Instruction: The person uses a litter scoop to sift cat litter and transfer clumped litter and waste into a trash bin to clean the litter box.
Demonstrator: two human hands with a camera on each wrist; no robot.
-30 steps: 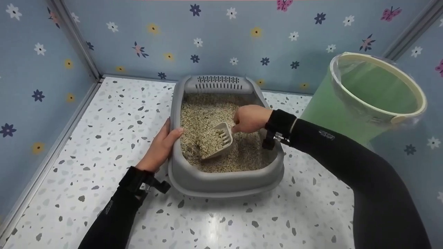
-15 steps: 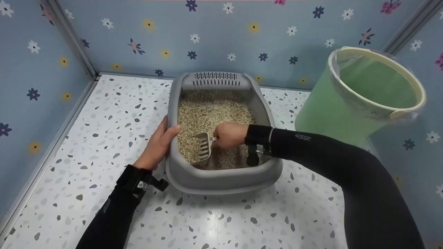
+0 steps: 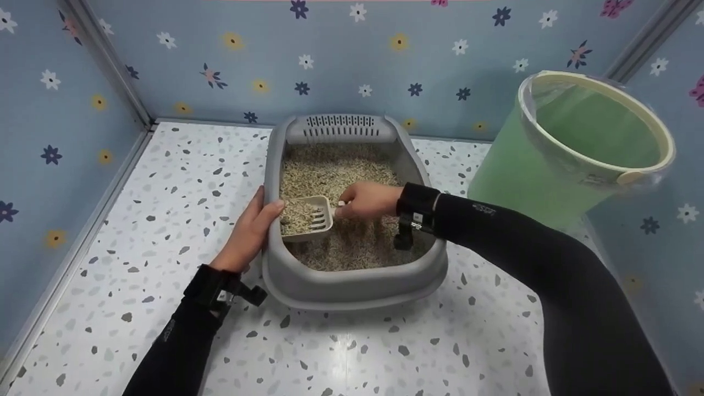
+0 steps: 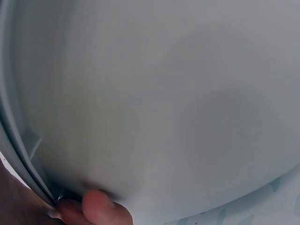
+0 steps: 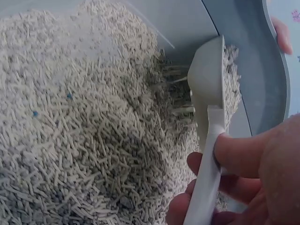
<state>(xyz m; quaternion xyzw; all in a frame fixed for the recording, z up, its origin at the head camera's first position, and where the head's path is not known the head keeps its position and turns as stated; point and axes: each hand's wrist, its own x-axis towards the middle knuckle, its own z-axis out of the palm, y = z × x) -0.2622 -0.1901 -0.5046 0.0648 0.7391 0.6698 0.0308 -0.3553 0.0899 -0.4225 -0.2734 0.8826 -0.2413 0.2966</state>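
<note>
A grey litter box (image 3: 352,289) filled with pale pellet litter (image 3: 341,165) stands on the floor. My right hand (image 3: 369,200) grips the handle of a slotted, off-white litter scoop (image 3: 324,220). Pellets lie in the scoop, which is against the box's left inner wall; in the right wrist view, litter falls below the scoop (image 5: 206,75). My left hand (image 3: 250,231) holds the left rim, its thumb over the top. The left wrist view has the box's smooth outer wall (image 4: 164,103), with fingertips (image 4: 103,208) tucked by the rim's edge.
A green bin (image 3: 511,165) with a cream rim and clear liner stands to the right of the box. Flower-patterned blue walls (image 3: 352,66) close in the back and both sides. The floor (image 3: 181,181) is white with grey speckles.
The scoop has moved left across the litter and up to the left wall, now raised and carrying pellets. My left hand stays on the rim. The view has shifted slightly.
</note>
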